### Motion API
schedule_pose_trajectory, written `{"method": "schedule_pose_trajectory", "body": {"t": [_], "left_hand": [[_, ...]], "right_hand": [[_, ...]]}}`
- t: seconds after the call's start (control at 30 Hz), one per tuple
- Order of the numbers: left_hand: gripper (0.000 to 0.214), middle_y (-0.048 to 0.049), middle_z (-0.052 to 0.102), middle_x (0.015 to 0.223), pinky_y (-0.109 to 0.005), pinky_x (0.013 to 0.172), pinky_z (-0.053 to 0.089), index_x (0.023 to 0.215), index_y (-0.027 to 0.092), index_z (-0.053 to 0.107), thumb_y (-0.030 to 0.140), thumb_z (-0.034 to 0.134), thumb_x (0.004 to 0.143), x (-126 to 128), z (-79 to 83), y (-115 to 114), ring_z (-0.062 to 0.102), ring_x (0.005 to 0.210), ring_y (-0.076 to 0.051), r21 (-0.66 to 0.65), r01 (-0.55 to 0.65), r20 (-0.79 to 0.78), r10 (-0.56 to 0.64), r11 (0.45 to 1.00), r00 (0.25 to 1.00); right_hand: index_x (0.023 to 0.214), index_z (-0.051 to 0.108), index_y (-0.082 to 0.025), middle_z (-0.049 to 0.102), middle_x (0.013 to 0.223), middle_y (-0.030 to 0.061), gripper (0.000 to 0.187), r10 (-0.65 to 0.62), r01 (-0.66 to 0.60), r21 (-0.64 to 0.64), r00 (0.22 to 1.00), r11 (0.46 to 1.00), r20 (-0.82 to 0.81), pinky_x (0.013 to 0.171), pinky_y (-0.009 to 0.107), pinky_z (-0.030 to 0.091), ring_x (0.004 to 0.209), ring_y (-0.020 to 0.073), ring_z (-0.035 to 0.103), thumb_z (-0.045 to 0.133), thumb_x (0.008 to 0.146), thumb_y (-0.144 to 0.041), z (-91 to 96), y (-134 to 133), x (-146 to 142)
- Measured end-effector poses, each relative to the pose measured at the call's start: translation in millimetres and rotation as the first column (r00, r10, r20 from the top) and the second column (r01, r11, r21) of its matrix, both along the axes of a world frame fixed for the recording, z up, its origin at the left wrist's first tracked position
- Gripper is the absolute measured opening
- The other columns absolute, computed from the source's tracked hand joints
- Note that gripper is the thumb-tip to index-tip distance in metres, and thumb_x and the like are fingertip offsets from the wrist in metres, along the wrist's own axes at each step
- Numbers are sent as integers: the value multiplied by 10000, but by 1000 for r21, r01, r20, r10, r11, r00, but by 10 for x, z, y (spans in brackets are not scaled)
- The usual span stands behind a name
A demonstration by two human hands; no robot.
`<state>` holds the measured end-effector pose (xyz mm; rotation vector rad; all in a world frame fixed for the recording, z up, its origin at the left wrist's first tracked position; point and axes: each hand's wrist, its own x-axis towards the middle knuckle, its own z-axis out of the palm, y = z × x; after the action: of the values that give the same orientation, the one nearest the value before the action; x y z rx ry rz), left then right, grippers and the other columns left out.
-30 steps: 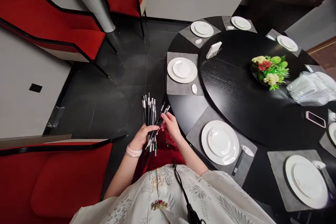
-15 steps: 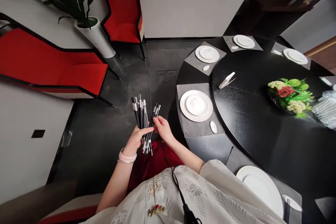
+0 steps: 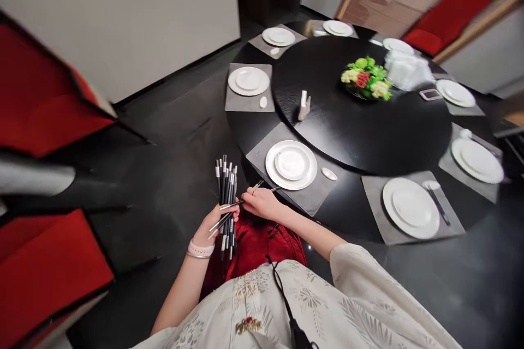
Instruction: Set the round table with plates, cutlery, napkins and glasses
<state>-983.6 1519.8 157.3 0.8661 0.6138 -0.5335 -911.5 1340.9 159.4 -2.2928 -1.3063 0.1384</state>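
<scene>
My left hand (image 3: 212, 222) is closed round a bundle of black chopsticks (image 3: 227, 182) with silvery ends, most of them pointing up and away from me. My right hand (image 3: 262, 203) grips a few more chopsticks that lie crosswise, their silver tips still reaching over the left thumb. Just beyond the right hand is a place setting: a small plate on a larger white plate (image 3: 271, 166), set on a grey placemat (image 3: 317, 196). A small white oval dish (image 3: 329, 174) rests to its right. The right fingertips are partly hidden.
The round black table (image 3: 254, 131) carries a raised turntable (image 3: 393, 142) with a flower arrangement (image 3: 367, 79), a white folded stand (image 3: 303, 106) and a plastic-wrapped white bundle (image 3: 407, 71). Chopsticks (image 3: 438, 205) lie beside the right-hand plate (image 3: 410, 208). Red chairs (image 3: 53, 278) stand at left.
My view has swung right, toward the table. The right hand has turned some chopsticks crosswise and drawn them partly away from the left-hand bundle.
</scene>
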Motion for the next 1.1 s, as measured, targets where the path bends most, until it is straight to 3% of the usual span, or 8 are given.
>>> {"method": "schedule_pose_trajectory", "body": {"t": [0.17, 0.27, 0.3, 0.37, 0.47, 0.57, 0.87, 1.1], "left_hand": [[222, 0, 579, 585, -188, 399, 397, 826, 121, 634, 197, 724, 637, 437, -111, 302, 542, 476, -100, -53, 122, -118, -127, 991, 985], [133, 17, 532, 584, -172, 430, 422, 727, 113, 584, 133, 682, 640, 681, -188, 385, 503, 474, -63, -119, 150, -123, -165, 981, 979], [119, 26, 506, 577, -165, 438, 426, 707, 114, 566, 116, 666, 643, 762, -207, 409, 481, 471, -51, -145, 159, -119, -177, 977, 977], [123, 33, 483, 585, -157, 442, 428, 724, 112, 557, 82, 646, 644, 921, -225, 463, 457, 477, -41, -175, 166, -103, -185, 971, 977], [176, 29, 483, 602, -158, 437, 425, 777, 111, 567, 52, 647, 631, 1133, -204, 566, 454, 493, -47, -148, 161, -67, -172, 976, 983], [201, 25, 483, 613, -169, 450, 437, 791, 120, 566, 51, 654, 624, 1295, -153, 686, 463, 508, -57, -98, 152, -37, -156, 984, 987], [212, 34, 443, 605, -163, 429, 430, 750, 119, 543, 21, 642, 590, 1666, -87, 795, 441, 501, -50, -27, 58, -52, -59, 998, 997], [212, 31, 446, 623, -168, 442, 437, 778, 120, 551, 19, 628, 608, 1776, -104, 631, 448, 512, -53, -11, 83, -71, -83, 997, 994]], "right_hand": [[829, 546, -181, 545, 802, 57, 171, -147, 153, -67, 986, 986, 81, 640, 260, 356, 693, 143, 497, 404, 923, -179, -64, 25, 29], [831, 537, -182, 557, 827, 71, 165, -454, 455, 9, 890, 891, -51, 692, 272, 380, 761, 167, 516, 415, 915, -255, -175, -231, 12], [860, 533, -180, 561, 842, 76, 177, -608, 617, 42, 783, 786, -131, 709, 278, 389, 780, 175, 523, 399, 918, -280, -247, -361, 18], [988, 513, -169, 569, 835, 70, 235, -832, 897, 54, 428, 438, -353, 705, 285, 408, 752, 177, 535, 332, 931, -307, -452, -672, 61], [1242, 394, -142, 588, 825, 49, 366, -817, 992, -106, -116, -68, -565, 669, 284, 426, 659, 169, 538, 264, 920, -257, -872, -1184, 189], [1350, 334, -98, 597, 1016, 122, 486, -820, 917, -272, -386, -292, -423, 771, 294, 426, 826, 196, 575, 291, 870, -153, -1303, -1556, 344], [1203, 516, -71, 493, 1215, 217, 399, -832, 823, -344, -528, -451, -173, 913, 321, 366, 1136, 265, 490, 317, 857, -72, -1796, -1620, 633], [1000, 577, -113, 614, 1039, 168, 200, -824, 790, -437, -541, -431, -166, 796, 303, 415, 960, 238, 586, 448, 870, -194, -1828, -1748, 598]]}}
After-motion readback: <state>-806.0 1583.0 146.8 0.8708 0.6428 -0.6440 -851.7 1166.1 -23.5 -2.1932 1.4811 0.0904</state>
